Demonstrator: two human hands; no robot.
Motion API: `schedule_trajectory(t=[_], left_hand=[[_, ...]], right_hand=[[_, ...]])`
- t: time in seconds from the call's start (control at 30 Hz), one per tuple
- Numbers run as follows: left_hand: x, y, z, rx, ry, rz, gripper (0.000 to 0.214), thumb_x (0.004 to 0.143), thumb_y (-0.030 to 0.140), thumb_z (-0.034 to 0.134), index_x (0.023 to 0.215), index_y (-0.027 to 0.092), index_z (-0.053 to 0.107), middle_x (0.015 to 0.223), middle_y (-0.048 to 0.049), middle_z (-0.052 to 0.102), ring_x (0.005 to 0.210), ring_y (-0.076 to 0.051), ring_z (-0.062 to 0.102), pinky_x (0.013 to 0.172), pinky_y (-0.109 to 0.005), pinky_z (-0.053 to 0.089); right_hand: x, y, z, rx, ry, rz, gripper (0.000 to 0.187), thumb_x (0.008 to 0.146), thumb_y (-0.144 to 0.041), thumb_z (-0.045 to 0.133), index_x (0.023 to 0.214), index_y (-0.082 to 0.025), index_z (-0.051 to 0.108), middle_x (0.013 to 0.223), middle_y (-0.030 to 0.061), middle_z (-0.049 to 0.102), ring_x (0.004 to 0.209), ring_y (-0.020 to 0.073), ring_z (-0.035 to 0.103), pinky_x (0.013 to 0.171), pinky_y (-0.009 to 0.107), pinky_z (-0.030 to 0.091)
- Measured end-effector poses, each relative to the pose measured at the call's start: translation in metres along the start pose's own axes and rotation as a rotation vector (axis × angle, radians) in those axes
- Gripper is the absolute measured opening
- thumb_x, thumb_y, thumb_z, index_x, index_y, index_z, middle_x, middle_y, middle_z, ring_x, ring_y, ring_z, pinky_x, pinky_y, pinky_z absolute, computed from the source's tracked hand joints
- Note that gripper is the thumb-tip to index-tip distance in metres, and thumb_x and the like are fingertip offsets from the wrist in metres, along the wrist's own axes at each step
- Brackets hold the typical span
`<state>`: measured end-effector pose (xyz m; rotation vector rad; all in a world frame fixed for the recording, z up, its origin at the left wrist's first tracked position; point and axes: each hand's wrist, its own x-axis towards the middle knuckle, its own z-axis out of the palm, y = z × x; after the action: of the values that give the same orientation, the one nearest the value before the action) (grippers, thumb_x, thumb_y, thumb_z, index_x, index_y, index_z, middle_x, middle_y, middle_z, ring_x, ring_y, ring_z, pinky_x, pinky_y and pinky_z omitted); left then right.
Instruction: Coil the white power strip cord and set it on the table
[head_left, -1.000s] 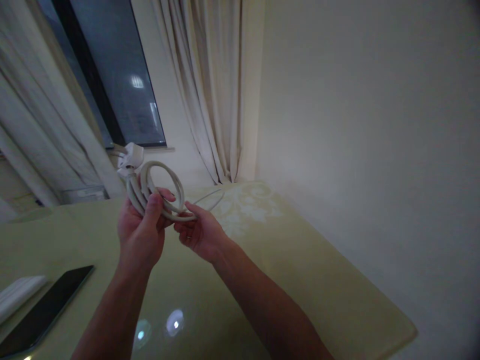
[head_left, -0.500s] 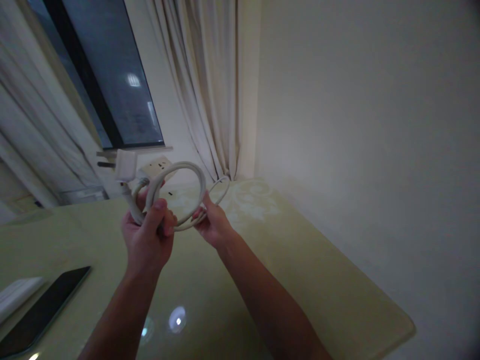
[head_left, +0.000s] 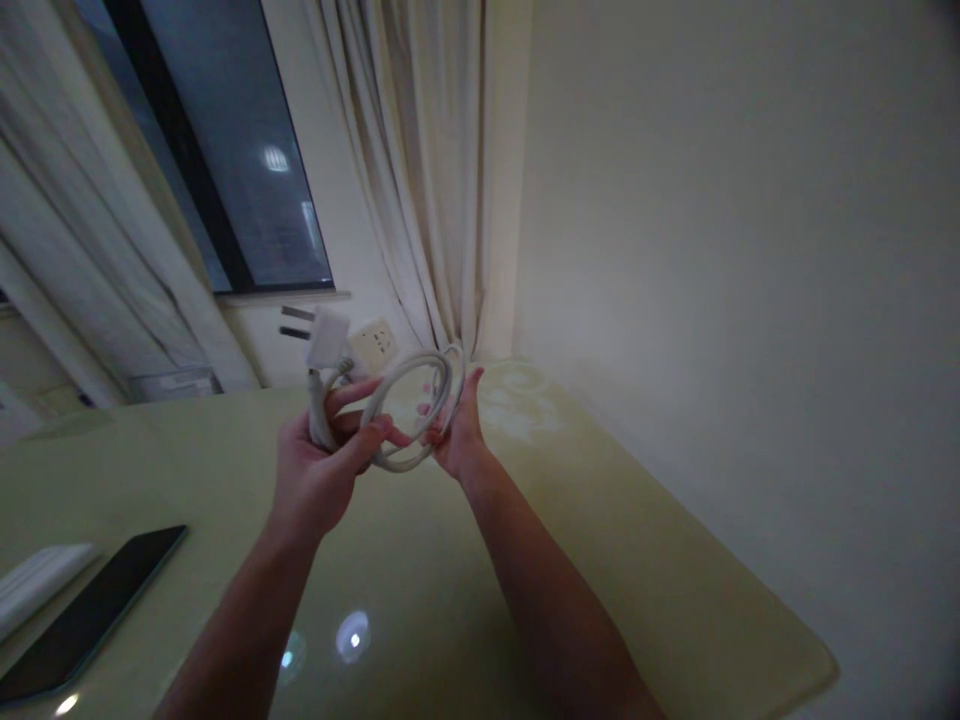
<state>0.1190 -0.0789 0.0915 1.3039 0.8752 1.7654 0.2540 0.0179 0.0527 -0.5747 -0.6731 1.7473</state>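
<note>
Head view. Holding a coiled white cord [head_left: 409, 415] up in both hands, above the far part of a pale green table [head_left: 615, 570] and clear of its top. With the left hand [head_left: 315, 475], clamped round the coil's left side: thumb laid across the front, fingers curled behind over several bunched loops. With the right hand [head_left: 456, 438], gripping the coil's right edge, fingers stretched upward along the loop, thumb hard to make out; closed on the cord, loosely. Sticking up just above the left hand, a white plug [head_left: 328, 338] with two pins pointing left, and right beside it a white socket [head_left: 373, 347], face toward the camera. Lying flat at the table's near left, well apart from the hands, a dark phone [head_left: 94, 608], and just left of it a white bar [head_left: 37, 585], cut by the frame edge. Behind the hands, a cream curtain [head_left: 420, 190] hanging in the corner, a dark window [head_left: 225, 160] to its left, a bare wall [head_left: 750, 250] to the right.
</note>
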Motion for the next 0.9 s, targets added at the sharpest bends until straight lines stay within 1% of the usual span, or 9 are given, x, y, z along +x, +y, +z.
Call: schedule_trajectory(t=[0.07, 0.13, 0.27, 0.4, 0.5, 0.6, 0.67, 0.73, 0.9], left_hand=[[-0.002, -0.004, -0.003, 0.062, -0.063, -0.012, 0.044, 0.071, 0.027, 0.091, 0.112, 0.018, 0.078, 0.067, -0.0036, 0.077, 0.054, -0.018, 0.071, 0.049, -0.023, 0.054], [-0.002, -0.007, -0.004, 0.107, -0.064, -0.006, 0.04, 0.071, 0.027, 0.091, 0.107, 0.017, 0.079, 0.068, -0.0039, 0.077, 0.054, -0.018, 0.071, 0.048, -0.023, 0.055], [0.003, -0.002, 0.003, 0.069, 0.13, 0.013, 0.03, 0.065, 0.025, 0.092, 0.092, 0.017, 0.078, 0.067, -0.0028, 0.076, 0.049, -0.015, 0.066, 0.04, -0.018, 0.046], [0.013, 0.007, 0.01, -0.098, 0.299, -0.02, 0.032, 0.06, 0.02, 0.088, 0.09, 0.018, 0.077, 0.071, -0.0016, 0.077, 0.047, -0.012, 0.064, 0.037, -0.015, 0.043], [0.019, 0.011, 0.006, -0.11, 0.348, -0.012, 0.036, 0.063, 0.02, 0.087, 0.097, 0.019, 0.078, 0.074, -0.0013, 0.078, 0.047, -0.01, 0.062, 0.033, -0.013, 0.036], [0.024, 0.012, -0.001, -0.097, 0.376, -0.028, 0.036, 0.064, 0.019, 0.087, 0.099, 0.018, 0.078, 0.077, -0.0012, 0.077, 0.053, -0.011, 0.065, 0.038, -0.013, 0.043], [0.027, 0.011, -0.005, -0.103, 0.37, -0.102, 0.034, 0.062, 0.017, 0.089, 0.094, 0.016, 0.077, 0.074, 0.0003, 0.075, 0.052, -0.01, 0.064, 0.041, -0.014, 0.046], [0.03, 0.009, -0.008, -0.117, 0.328, -0.213, 0.032, 0.061, 0.016, 0.088, 0.091, 0.014, 0.077, 0.067, 0.0023, 0.071, 0.046, -0.008, 0.057, 0.037, -0.014, 0.042], [0.032, -0.008, -0.009, -0.159, 0.21, -0.431, 0.032, 0.061, 0.02, 0.09, 0.087, 0.013, 0.073, 0.053, 0.0082, 0.053, 0.037, -0.003, 0.041, 0.032, -0.012, 0.03]], right_hand=[[0.003, 0.005, -0.003, -0.007, 0.01, 0.046, 0.074, 0.092, -0.088, 0.039, 0.099, -0.019, 0.064, 0.059, -0.0034, 0.051, 0.04, 0.0069, 0.03, 0.035, 0.018, 0.018], [0.004, 0.01, -0.003, -0.018, -0.014, 0.062, 0.058, 0.093, -0.077, 0.056, 0.095, -0.02, 0.063, 0.056, -0.007, 0.047, 0.04, 0.0057, 0.027, 0.036, 0.017, 0.017], [0.004, 0.018, -0.001, -0.113, -0.097, -0.042, 0.049, 0.083, -0.068, 0.074, 0.084, -0.021, 0.061, 0.056, -0.0096, 0.043, 0.041, 0.0047, 0.023, 0.036, 0.018, 0.014], [0.0, 0.018, 0.0, -0.246, -0.091, -0.171, 0.049, 0.08, -0.065, 0.077, 0.094, -0.018, 0.073, 0.053, -0.0114, 0.035, 0.041, 0.005, 0.019, 0.035, 0.021, 0.012], [-0.005, 0.017, 0.001, -0.316, -0.163, -0.213, 0.045, 0.078, -0.058, 0.081, 0.093, -0.016, 0.077, 0.051, -0.0123, 0.031, 0.042, 0.0048, 0.019, 0.037, 0.021, 0.014], [-0.009, 0.018, 0.002, -0.308, -0.258, -0.216, 0.039, 0.079, -0.052, 0.081, 0.094, -0.016, 0.079, 0.051, -0.0121, 0.031, 0.043, 0.0052, 0.019, 0.038, 0.022, 0.014], [-0.009, 0.019, 0.002, -0.25, -0.282, -0.208, 0.038, 0.081, -0.052, 0.08, 0.094, -0.016, 0.079, 0.052, -0.0118, 0.03, 0.044, 0.0054, 0.016, 0.039, 0.023, 0.012], [-0.008, 0.02, 0.003, -0.198, -0.281, -0.204, 0.04, 0.082, -0.056, 0.078, 0.089, -0.016, 0.079, 0.053, -0.0113, 0.028, 0.045, 0.0059, 0.014, 0.039, 0.024, 0.01], [-0.015, 0.012, 0.011, -0.15, -0.329, -0.176, 0.061, 0.08, -0.075, 0.067, 0.074, -0.015, 0.074, 0.056, -0.0045, 0.038, 0.048, 0.008, 0.027, 0.042, 0.023, 0.016]])
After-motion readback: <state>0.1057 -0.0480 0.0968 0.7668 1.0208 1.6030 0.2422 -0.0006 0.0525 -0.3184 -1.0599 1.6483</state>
